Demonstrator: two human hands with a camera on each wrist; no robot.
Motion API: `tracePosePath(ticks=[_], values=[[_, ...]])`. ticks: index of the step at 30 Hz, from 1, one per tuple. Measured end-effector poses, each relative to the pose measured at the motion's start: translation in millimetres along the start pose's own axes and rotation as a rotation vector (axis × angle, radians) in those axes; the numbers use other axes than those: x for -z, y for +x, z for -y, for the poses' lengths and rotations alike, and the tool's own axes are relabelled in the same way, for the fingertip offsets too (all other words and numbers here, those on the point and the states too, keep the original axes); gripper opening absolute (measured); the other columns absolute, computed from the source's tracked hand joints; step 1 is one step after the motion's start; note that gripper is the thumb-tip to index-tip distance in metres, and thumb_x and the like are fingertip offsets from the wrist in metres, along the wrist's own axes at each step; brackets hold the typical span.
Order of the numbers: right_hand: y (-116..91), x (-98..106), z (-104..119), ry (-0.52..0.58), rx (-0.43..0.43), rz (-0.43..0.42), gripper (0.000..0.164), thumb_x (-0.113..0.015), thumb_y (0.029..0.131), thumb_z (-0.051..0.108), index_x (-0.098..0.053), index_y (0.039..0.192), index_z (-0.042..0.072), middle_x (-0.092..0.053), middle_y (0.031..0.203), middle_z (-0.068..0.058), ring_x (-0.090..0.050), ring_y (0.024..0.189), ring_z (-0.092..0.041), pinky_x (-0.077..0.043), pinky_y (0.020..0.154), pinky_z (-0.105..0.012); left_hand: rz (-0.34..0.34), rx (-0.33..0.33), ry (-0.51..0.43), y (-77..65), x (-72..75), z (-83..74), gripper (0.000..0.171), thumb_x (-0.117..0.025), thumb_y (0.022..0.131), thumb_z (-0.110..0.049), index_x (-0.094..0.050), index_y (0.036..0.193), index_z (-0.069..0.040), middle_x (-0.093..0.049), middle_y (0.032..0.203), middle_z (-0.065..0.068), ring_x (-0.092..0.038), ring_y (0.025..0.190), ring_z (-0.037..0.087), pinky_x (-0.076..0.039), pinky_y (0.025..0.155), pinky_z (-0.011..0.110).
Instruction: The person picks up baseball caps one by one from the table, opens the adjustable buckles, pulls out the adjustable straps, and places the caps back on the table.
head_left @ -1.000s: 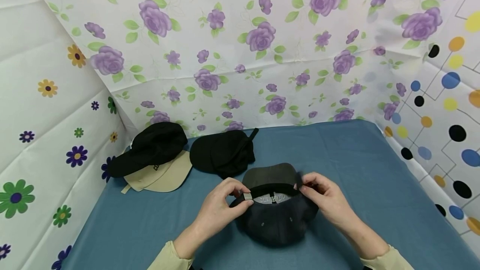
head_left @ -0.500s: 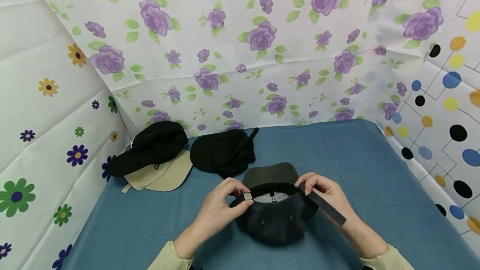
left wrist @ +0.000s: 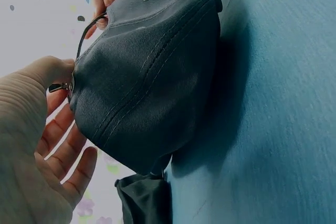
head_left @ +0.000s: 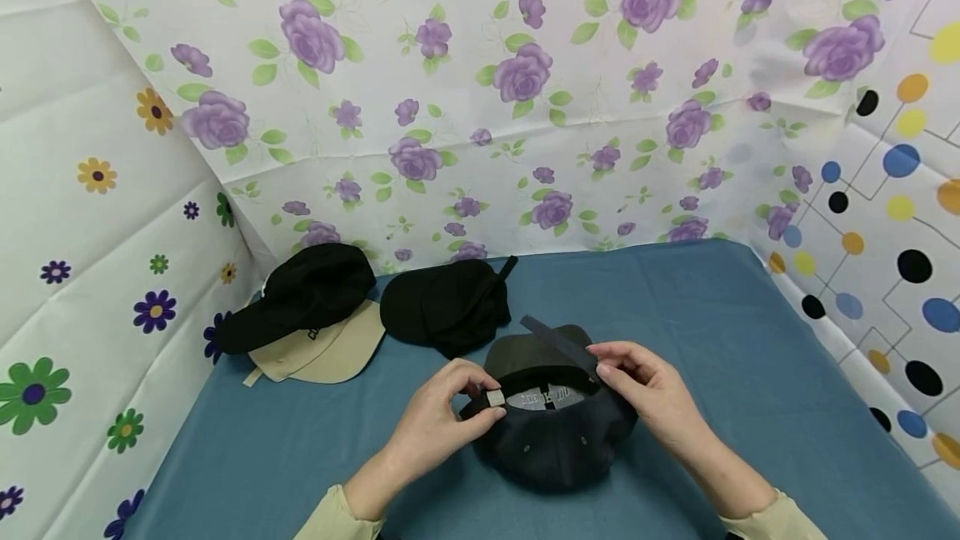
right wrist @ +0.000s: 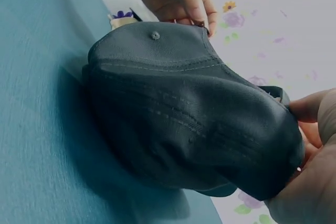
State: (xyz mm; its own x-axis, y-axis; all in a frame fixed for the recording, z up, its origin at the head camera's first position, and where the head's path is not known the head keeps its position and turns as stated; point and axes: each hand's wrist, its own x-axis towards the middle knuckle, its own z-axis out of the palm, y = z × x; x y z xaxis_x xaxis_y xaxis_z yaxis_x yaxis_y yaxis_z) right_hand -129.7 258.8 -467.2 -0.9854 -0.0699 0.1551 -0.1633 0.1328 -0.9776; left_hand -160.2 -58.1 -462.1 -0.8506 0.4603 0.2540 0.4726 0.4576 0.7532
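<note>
The left hand (head_left: 438, 415) pinches the dark cap (head_left: 551, 452) by its buckle (head_left: 496, 398), near centre; the right hand (head_left: 658, 390) apparently pinches its strap (head_left: 558, 342); a beige cap (head_left: 341, 357) lies far left

The bare left hand (head_left: 441, 417) pinches between thumb and index finger, its other fingers (left wrist: 82, 174) loosely bent and spread. The bare right hand (head_left: 657, 392) pinches with thumb and fingertips. Both bare wrists (head_left: 381, 475) slant inward from pale yellow-green cloth sleeves (head_left: 339, 517).
</note>
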Motion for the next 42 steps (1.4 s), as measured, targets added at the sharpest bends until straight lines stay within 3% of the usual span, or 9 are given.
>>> tracePosePath(ticks=[6, 10, 17, 20, 27, 31, 33, 36, 42], values=[[-0.3, 1.1, -1.7, -0.091, -0.029, -0.045, 0.03, -0.066, 0.103, 0.026, -0.068, 0.128, 0.011, -0.067, 0.104, -0.012, -0.061, 0.088, -0.021, -0.049, 0.07, -0.03, 0.006, 0.006, -0.023, -4.0, 3.2, 5.8, 0.02, -0.078, 0.092, -0.042, -0.068, 0.108, -0.039, -0.059, 0.111, -0.024, -0.058, 0.096, 0.006, -0.051, 0.089, 0.042], [-0.2, 2.1, -4.2, -0.17, -0.052, -0.064, 0.03, -0.064, 0.104, 0.032, -0.068, 0.127, 0.013, -0.067, 0.105, -0.011, -0.062, 0.088, -0.021, -0.05, 0.071, -0.03, 0.006, 0.05, -0.052, -8.0, 6.9, 11.3, 0.021, -0.077, 0.093, -0.041, -0.07, 0.112, -0.034, -0.06, 0.113, -0.021, -0.059, 0.1, 0.012, -0.049, 0.091, 0.051], [-2.2, 10.5, -6.1, -0.284, -0.114, -0.097, 0.034, -0.057, 0.105, 0.045, -0.068, 0.126, 0.022, -0.067, 0.116, -0.002, -0.063, 0.107, -0.025, -0.053, 0.086, -0.04, -0.038, 0.215, -0.073, -15.3, 18.1, 25.3, 0.028, -0.065, 0.099, -0.05, -0.065, 0.123, -0.035, -0.059, 0.12, -0.012, -0.059, 0.104, 0.014, -0.05, 0.091, 0.047], [-4.0, 15.4, -5.4, -0.307, -0.163, -0.081, 0.04, -0.054, 0.105, 0.05, -0.065, 0.132, 0.022, -0.065, 0.125, 0.0, -0.059, 0.113, -0.023, -0.051, 0.09, -0.042, -0.022, 0.303, -0.099, -17.9, 22.4, 29.9, 0.04, -0.06, 0.101, -0.053, -0.062, 0.132, -0.027, -0.059, 0.126, -0.004, -0.059, 0.108, 0.014, -0.049, 0.092, 0.045], [-7.7, 19.4, -3.9, -0.131, -0.387, 0.126, 0.07, -0.052, 0.106, 0.052, -0.031, 0.16, 0.013, -0.041, 0.157, -0.018, -0.046, 0.137, -0.034, -0.049, 0.098, -0.049, 0.135, 0.498, -0.266, -20.5, 25.1, 39.2, 0.075, -0.058, 0.101, -0.056, -0.044, 0.152, -0.004, -0.058, 0.135, 0.011, -0.063, 0.112, 0.024, -0.054, 0.09, 0.043], [-13.2, 11.9, -4.3, -0.049, -0.499, 0.222, 0.083, -0.058, 0.104, 0.047, -0.015, 0.165, 0.01, -0.019, 0.165, -0.026, -0.04, 0.142, -0.042, -0.05, 0.1, -0.049, 0.254, 0.55, -0.419, -19.2, 21.8, 43.4, 0.083, -0.06, 0.103, -0.047, -0.027, 0.157, 0.007, -0.057, 0.138, 0.02, -0.063, 0.117, 0.03, -0.055, 0.094, 0.042], [-15.7, 7.0, -4.9, -0.03, -0.534, 0.23, 0.087, -0.061, 0.102, 0.046, -0.014, 0.165, 0.009, -0.013, 0.166, -0.028, -0.037, 0.143, -0.045, -0.051, 0.099, -0.049, 0.3, 0.564, -0.483, -17.4, 19.5, 44.3, 0.083, -0.06, 0.104, -0.041, -0.022, 0.157, 0.01, -0.055, 0.14, 0.025, -0.063, 0.119, 0.032, -0.054, 0.096, 0.041], [-17.7, 0.3, -7.2, 0.002, -0.566, 0.204, 0.088, -0.065, 0.1, 0.046, -0.019, 0.163, 0.006, -0.017, 0.164, -0.031, -0.036, 0.143, -0.047, -0.054, 0.095, -0.048, 0.333, 0.563, -0.542, -14.2, 15.8, 44.3, 0.077, -0.059, 0.106, -0.03, -0.02, 0.156, 0.014, -0.053, 0.142, 0.029, -0.064, 0.118, 0.031, -0.055, 0.095, 0.04], [-21.5, -6.5, -12.5, 0.125, -0.54, 0.181, 0.075, -0.06, 0.105, 0.04, -0.026, 0.159, 0.001, -0.029, 0.159, -0.031, -0.049, 0.135, -0.04, -0.055, 0.094, -0.048, 0.316, 0.526, -0.587, -8.2, 8.9, 40.0, 0.058, -0.058, 0.105, -0.011, -0.033, 0.15, 0.018, -0.066, 0.124, 0.022, -0.072, 0.099, 0.028, -0.059, 0.086, 0.037]])
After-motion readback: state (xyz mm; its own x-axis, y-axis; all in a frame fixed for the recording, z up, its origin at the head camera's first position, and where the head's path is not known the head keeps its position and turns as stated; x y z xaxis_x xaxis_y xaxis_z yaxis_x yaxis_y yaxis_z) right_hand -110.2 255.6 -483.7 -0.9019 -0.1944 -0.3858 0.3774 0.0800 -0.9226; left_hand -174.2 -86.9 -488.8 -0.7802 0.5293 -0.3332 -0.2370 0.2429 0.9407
